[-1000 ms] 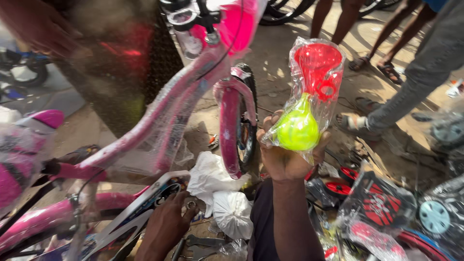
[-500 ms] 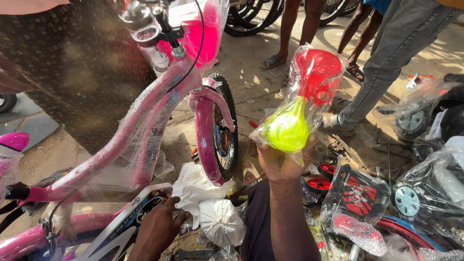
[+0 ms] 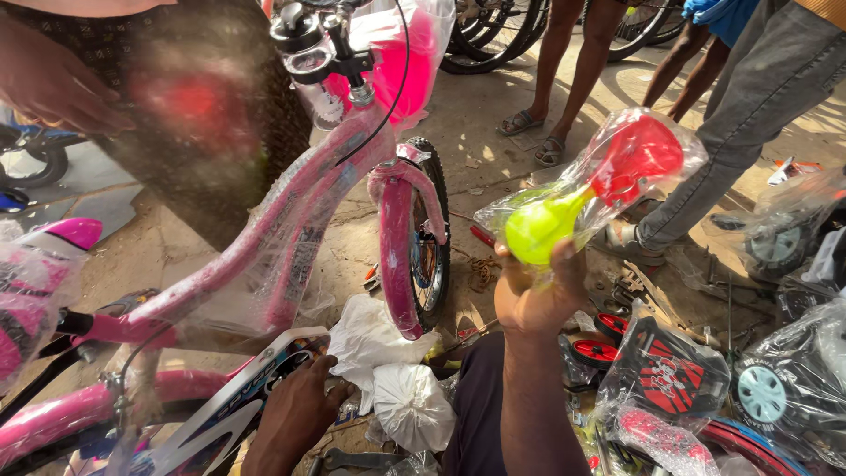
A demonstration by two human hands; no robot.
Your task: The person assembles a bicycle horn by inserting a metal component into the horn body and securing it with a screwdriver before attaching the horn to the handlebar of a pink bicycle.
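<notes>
Closest to us, our left hand [image 3: 295, 414] is down low on the white chain guard [image 3: 225, 405] of the pink kids' bike [image 3: 291, 238], fingers curled over its top edge and gripping it. Right beside that hand sit a couple of white plastic bags [image 3: 401, 397], bunched up on the ground, the nearer one tied into a ball.

Our right hand [image 3: 538, 295] is raised in front of us, fingers wrapped around the bulb end of a toy horn [image 3: 577, 189]. The horn has a yellow-green squeeze bulb and a red bell, and the whole thing is sealed in a clear plastic bag [image 3: 652, 150] that crinkles out past the bell. It points up and to the right, held in the air well above the ground clutter.

To our lower right there's a pile of wrapped parts: a black and red piece with a skull print [image 3: 674, 375], small red training wheels [image 3: 590, 351], and a wheel with a light blue hub [image 3: 762, 392] inside clear wrap.

A bit further out, the bike's front wheel [image 3: 427, 238] with its pink fender stands on the dirt, frame partly covered in plastic wrap, handlebar stem up top.

Beyond that, a person in grey trousers [image 3: 749, 115] stands at right, and someone's bare legs in sandals [image 3: 564, 79] near more bike wheels at the back. Another person's hand [image 3: 53, 84] shows at top left, blurred.
</notes>
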